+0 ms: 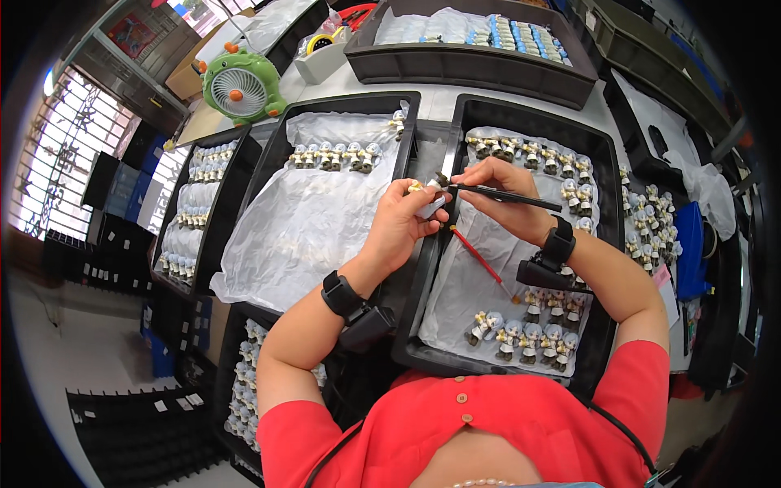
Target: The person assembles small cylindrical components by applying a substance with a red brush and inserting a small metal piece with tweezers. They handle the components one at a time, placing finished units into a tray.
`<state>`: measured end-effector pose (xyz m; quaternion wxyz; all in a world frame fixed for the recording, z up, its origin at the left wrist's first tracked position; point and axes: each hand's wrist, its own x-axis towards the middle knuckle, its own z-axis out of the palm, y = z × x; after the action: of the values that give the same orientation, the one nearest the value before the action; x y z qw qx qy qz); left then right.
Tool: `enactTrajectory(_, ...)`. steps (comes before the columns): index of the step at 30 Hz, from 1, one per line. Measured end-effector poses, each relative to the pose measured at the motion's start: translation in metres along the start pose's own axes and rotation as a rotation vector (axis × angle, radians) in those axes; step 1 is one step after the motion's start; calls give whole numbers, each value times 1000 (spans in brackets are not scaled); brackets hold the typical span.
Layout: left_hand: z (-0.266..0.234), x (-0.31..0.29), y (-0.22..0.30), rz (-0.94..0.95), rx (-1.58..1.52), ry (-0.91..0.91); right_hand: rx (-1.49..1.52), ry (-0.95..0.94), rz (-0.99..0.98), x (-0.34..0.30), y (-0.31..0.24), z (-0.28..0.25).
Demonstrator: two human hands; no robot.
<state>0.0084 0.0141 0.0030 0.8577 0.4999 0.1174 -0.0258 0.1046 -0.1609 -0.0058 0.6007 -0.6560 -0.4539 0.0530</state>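
My left hand (400, 218) pinches a small figurine (433, 203) with white and yellow parts and a dark end, held above the gap between two black trays. From the right, my right hand (508, 207) grips a slim black pen-like tool (521, 198), its tip at the figurine. The fingers partly cover the figurine. Below my right hand, a thin red-handled paintbrush (480, 256) lies on the paper in the right tray (606, 203). Rows of pale-haired figurines (529, 340) lie in that tray. The left tray (281, 154) has one row of figurines (335, 156) along its far part, under which white paper spreads.
A green fan (237, 85) stands at the far left beside a tape dispenser (321, 50). A deep grey crate (464, 73) of blue-and-white pieces sits at the back. More figurines (651, 224) crowd the right side, near a blue bin (691, 244). Another filled tray (203, 224) is at left.
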Motion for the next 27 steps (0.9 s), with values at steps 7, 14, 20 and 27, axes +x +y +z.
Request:
enactTrajectory(7, 4, -4, -4, 164, 174, 21, 94, 88, 95, 0, -3, -2)
enactTrajectory(14, -1, 0, -6, 431, 529, 37, 164, 197, 100, 3, -10, -10)
enactTrajectory(20, 1, 0, -7, 437, 513, 55, 118, 164, 105, 2, -10, -8)
enactTrajectory(27, 1, -1, -6, 406, 476, 64, 127, 177, 147, 2, -5, -8)
